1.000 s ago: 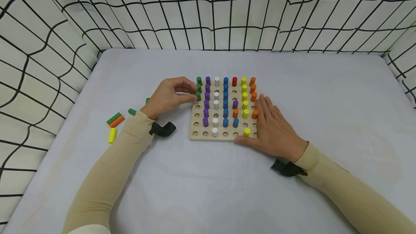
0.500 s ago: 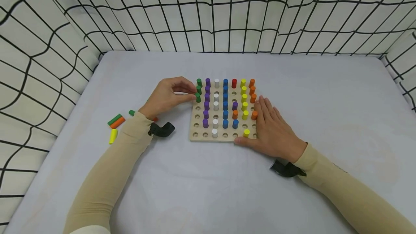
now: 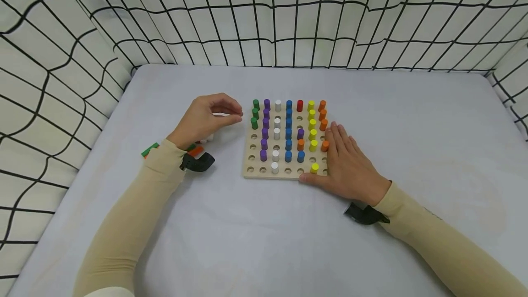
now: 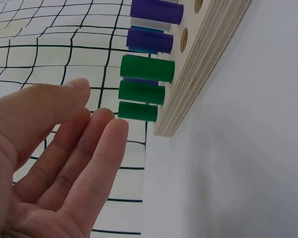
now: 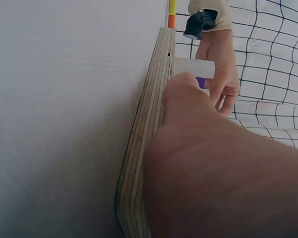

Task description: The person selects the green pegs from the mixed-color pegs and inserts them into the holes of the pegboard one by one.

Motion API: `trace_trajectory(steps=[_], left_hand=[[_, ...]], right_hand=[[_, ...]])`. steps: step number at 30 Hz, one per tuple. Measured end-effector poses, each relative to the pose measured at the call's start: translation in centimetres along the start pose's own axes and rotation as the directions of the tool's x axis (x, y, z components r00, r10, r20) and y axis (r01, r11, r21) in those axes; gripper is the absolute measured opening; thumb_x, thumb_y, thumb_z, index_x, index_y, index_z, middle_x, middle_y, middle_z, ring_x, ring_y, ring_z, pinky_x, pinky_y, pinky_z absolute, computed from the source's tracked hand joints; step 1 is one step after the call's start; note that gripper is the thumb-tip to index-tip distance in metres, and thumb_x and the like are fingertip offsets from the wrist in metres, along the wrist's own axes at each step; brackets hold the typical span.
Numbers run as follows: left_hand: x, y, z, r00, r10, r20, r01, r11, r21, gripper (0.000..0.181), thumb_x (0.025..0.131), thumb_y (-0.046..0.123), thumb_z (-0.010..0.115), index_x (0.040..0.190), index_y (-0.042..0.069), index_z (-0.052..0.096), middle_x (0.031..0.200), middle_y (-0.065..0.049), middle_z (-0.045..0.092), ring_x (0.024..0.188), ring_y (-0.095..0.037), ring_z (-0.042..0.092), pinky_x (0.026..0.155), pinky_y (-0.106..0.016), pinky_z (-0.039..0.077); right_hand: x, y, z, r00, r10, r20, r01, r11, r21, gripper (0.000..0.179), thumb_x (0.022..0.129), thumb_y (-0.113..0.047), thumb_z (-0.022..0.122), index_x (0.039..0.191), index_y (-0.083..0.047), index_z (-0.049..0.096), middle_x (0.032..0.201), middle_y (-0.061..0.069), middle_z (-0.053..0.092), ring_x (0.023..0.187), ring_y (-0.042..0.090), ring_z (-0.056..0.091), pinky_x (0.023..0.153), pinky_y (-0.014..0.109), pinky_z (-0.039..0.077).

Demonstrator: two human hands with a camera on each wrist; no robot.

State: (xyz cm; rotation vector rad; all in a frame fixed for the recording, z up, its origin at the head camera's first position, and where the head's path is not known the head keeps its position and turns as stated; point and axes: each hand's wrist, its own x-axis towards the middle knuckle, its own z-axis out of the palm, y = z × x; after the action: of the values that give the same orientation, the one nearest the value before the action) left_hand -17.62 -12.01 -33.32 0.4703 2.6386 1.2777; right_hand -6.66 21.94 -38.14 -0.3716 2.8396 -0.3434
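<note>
A wooden pegboard (image 3: 268, 176) lies on the table with coloured pegs standing in columns. My left hand (image 3: 206, 117) hovers left of it, holding nothing. The thumb and fingers are apart in the left wrist view, near three green pegs (image 4: 148, 68) at the board's corner but not touching them. In the head view those green pegs (image 3: 254, 123) fill the far end of the left column. My right hand (image 3: 350, 166) rests flat with straight fingers along the board's right edge, its thumb at the near edge. It hides some right-hand holes. A white peg (image 5: 198, 68) stands beyond that thumb.
Loose pegs lie left of the board, partly hidden by my left wrist: an orange peg (image 3: 195, 151), a green peg (image 3: 150, 149) and a white one (image 3: 209, 138). A black wire grid (image 3: 284, 40) stands behind the table and at both sides.
My left hand has let go of the nearest green peg, which stays in the left column, and has drawn back to the left. My right hand stays in place on the board.
</note>
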Motion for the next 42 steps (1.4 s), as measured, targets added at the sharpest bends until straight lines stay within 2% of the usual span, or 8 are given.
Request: trace_trajectory(steps=[7,13,20,32,42], left_hand=[[-0.7,-0.4,-1.4,1.000,0.011,-0.018,-0.011,0.999,0.031,0.022,0.093,0.028,0.080,0.111,0.018,0.073,0.115,-0.002,0.076,0.107,-0.012,0.073,0.086,-0.015,0.056],[-1.4,-0.8,-2.7,0.999,0.008,-0.043,-0.005,0.998,0.056,0.024,0.093,0.033,0.079,0.111,0.019,0.073,0.114,0.001,0.076,0.103,-0.004,0.071,0.084,-0.014,0.057],[-2.5,-1.3,-4.2,0.998,-0.001,-0.069,0.004,0.999,0.048,0.025,0.093,0.034,0.079,0.112,0.019,0.073,0.112,0.002,0.076,0.100,0.000,0.071,0.079,-0.015,0.058],[-4.4,-3.1,-6.2,0.994,-0.075,-0.080,0.082,0.992,0.095,0.031,0.094,0.041,0.076,0.118,0.022,0.071,0.117,0.002,0.075,0.103,0.002,0.068,0.089,-0.014,0.050],[-5.3,-4.4,-6.8,0.988,-0.131,-0.079,0.139,0.984,0.112,0.034,0.093,0.043,0.076,0.120,0.021,0.071,0.120,0.000,0.075,0.104,0.001,0.067,0.086,-0.013,0.051]], right_hand=[[-0.1,0.0,0.0,1.000,-0.003,-0.001,0.003,1.000,0.000,0.137,0.081,-0.091,0.050,0.163,0.004,-0.005,0.174,0.023,-0.008,0.163,0.043,-0.003,0.132,0.062,0.010],[-0.1,0.0,-0.1,1.000,-0.008,-0.005,0.008,1.000,-0.007,0.136,0.082,-0.092,0.049,0.163,0.004,-0.005,0.174,0.024,-0.008,0.163,0.043,-0.003,0.131,0.062,0.010],[-0.1,-0.1,-0.1,1.000,-0.009,-0.002,0.009,1.000,-0.011,0.136,0.082,-0.093,0.046,0.163,0.004,-0.005,0.173,0.024,-0.008,0.163,0.043,-0.003,0.131,0.063,0.010],[-0.2,-0.2,-0.2,1.000,0.001,0.004,-0.001,1.000,-0.004,0.137,0.082,-0.093,0.047,0.163,0.004,-0.006,0.174,0.023,-0.009,0.163,0.045,-0.003,0.131,0.063,0.010],[-0.1,-0.3,-0.2,1.000,0.001,0.004,-0.001,1.000,-0.009,0.135,0.083,-0.089,0.051,0.163,0.005,-0.005,0.174,0.024,-0.007,0.163,0.045,-0.002,0.131,0.064,0.011]])
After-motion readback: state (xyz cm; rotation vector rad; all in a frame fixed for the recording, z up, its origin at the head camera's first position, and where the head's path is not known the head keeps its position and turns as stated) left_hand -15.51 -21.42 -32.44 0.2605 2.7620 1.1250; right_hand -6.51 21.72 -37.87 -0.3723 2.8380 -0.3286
